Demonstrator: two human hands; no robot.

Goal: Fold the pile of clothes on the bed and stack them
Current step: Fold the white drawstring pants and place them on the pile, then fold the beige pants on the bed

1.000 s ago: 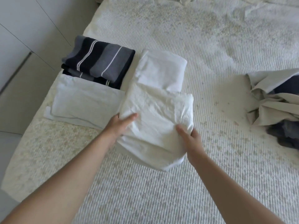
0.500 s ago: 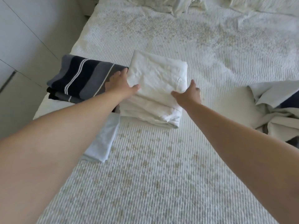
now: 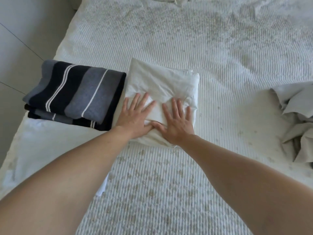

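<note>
A stack of folded white clothes (image 3: 162,82) lies in the middle of the bed. My left hand (image 3: 137,114) and my right hand (image 3: 177,121) lie flat on its near half, fingers spread, thumbs touching, pressing the top piece down. To the left of it sits a folded dark garment with grey and white stripes (image 3: 76,94). In front of that one lies a folded pale white piece (image 3: 55,146), partly hidden by my left forearm. A crumpled pile of unfolded beige clothes (image 3: 298,121) lies at the right edge.
The bed (image 3: 203,39) has a ribbed white cover with faint yellowish specks. Its left edge runs beside a grey tiled floor (image 3: 20,39). More rumpled white fabric (image 3: 179,0) shows at the top edge.
Both hands carried the folded white piece forward and set it on the white stack. They went from holding its sides to lying flat on top of it.
</note>
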